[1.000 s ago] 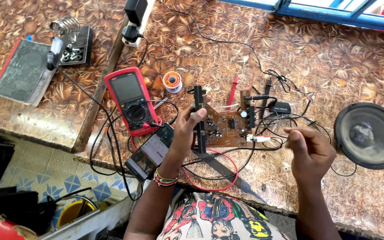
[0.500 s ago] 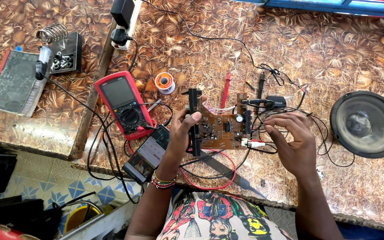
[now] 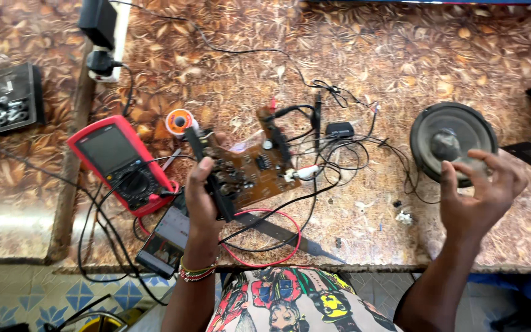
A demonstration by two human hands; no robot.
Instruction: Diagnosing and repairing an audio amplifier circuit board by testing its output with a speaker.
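Brown circuit board [image 3: 254, 171] tilts in left hand's [image 3: 203, 198] fingers [image 3: 199, 175].

Left forearm rises from the near edge of the table, roughly vertical in the head view, with a band of coloured beads at the wrist. Left hand [image 3: 201, 197] is closed in a grip, back of the hand facing the camera, thumb side toward the right, fingers wrapped and mostly hidden. Right forearm enters from the near edge toward the near right corner, angled up and to the right. Right hand [image 3: 477, 200] is raised clear of the surface, empty, fingers [image 3: 483, 161] spread and slightly curled, pointing left and away, thumb lowest
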